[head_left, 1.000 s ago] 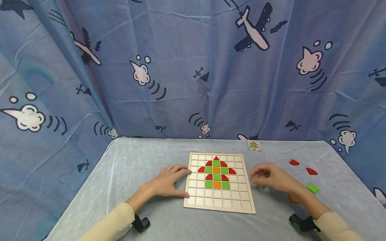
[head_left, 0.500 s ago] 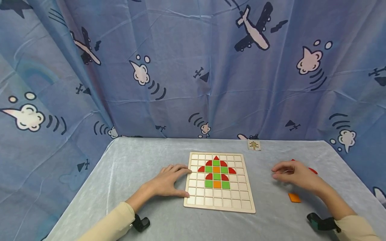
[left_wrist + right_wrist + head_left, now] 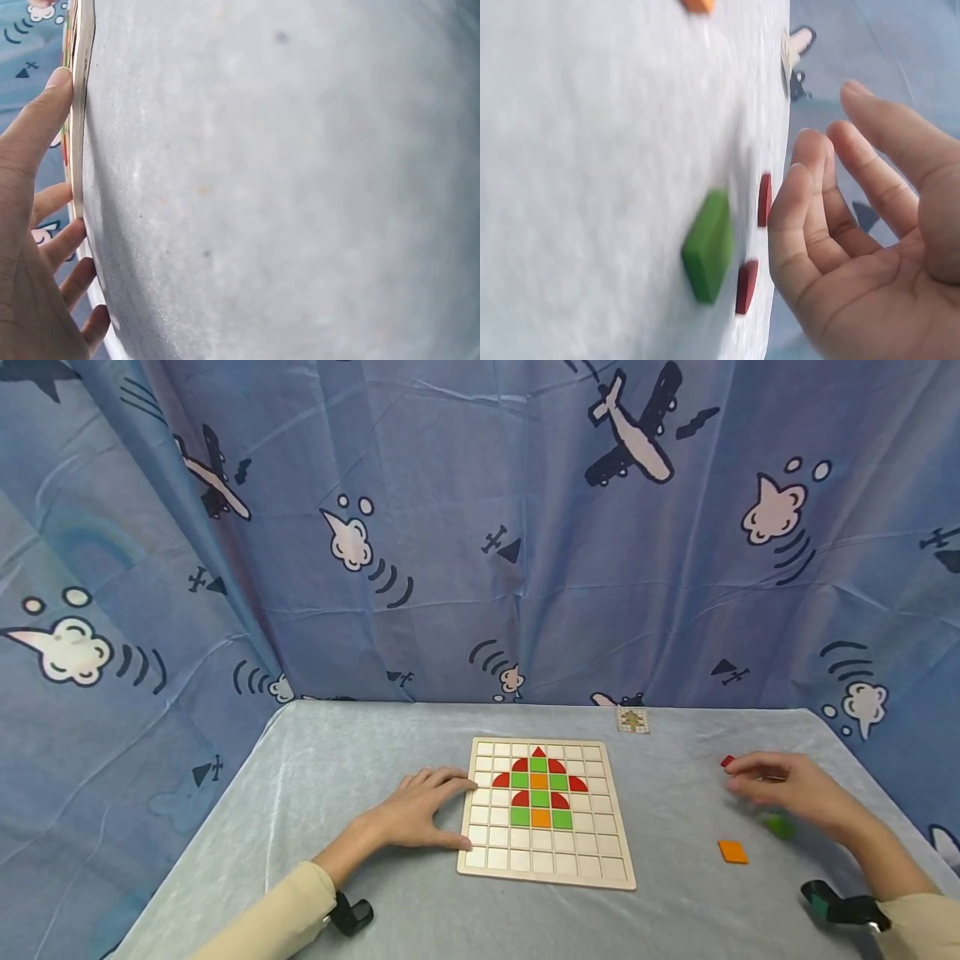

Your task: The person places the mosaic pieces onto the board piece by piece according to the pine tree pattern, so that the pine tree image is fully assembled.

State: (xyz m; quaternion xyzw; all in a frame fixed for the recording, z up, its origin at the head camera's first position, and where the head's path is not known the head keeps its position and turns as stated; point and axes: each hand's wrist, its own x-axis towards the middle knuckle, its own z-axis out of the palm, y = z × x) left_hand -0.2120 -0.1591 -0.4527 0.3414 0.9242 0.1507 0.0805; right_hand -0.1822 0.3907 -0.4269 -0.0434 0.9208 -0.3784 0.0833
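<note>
My left hand (image 3: 416,814) rests against the left edge of a wooden grid board (image 3: 543,867). Its thumb and fingers are spread and touch the rim, as the left wrist view also shows. Red, green and orange tiles fill some squares in a tree-like pattern. Over the loose pieces at the right hovers my right hand (image 3: 798,789), its fingers loosely bent with nothing between them. The right wrist view has a green tile (image 3: 709,247) and two red pieces, one nearer (image 3: 746,287) and one farther (image 3: 764,200), below the fingers. In the head view the hand partly covers these.
An orange square tile (image 3: 732,852) lies on the grey cloth between the board and the right arm. A small pattern card (image 3: 633,721) is at the table's back edge. Behind hangs a blue curtain (image 3: 450,568) printed with planes.
My right hand has moved right, away from beside the board to above the loose pieces, uncovering the orange tile. The left hand stays in place at the board's edge.
</note>
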